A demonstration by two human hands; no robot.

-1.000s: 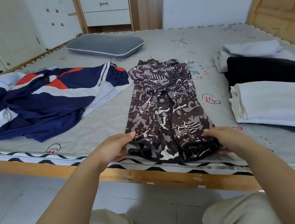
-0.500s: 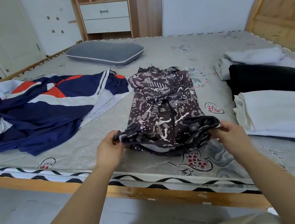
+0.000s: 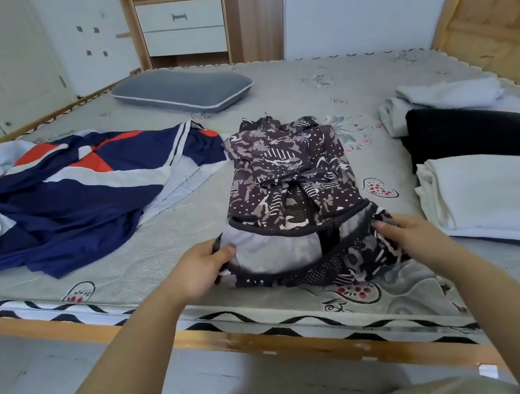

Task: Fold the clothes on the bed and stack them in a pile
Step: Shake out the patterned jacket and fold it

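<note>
A grey mattress (image 3: 286, 96) printed with small flower motifs lies in a wooden bed frame (image 3: 275, 338), its near edge trimmed in a black-and-white zigzag. A grey pillow (image 3: 182, 89) lies at the far side. Beyond it stand white walls, a white door at the left, a wooden cabinet (image 3: 183, 24) with two white drawers, and a slanted wooden panel at the right. The floor below is pale tile.

The dress (image 3: 290, 178), dark with a pale pattern, lies in the middle of the bed, its near hem lifted so the grey lining shows. The left hand (image 3: 200, 268) pinches the hem's left corner, the right hand (image 3: 409, 233) its right corner. A navy, white and orange garment (image 3: 56, 203) sprawls unfolded at the left. At the right lie folded clothes: white (image 3: 498, 188) nearest, black (image 3: 481, 129) behind, grey (image 3: 441, 97) farthest; the frame edge cuts them off. How the dress is folded underneath cannot be made out
</note>
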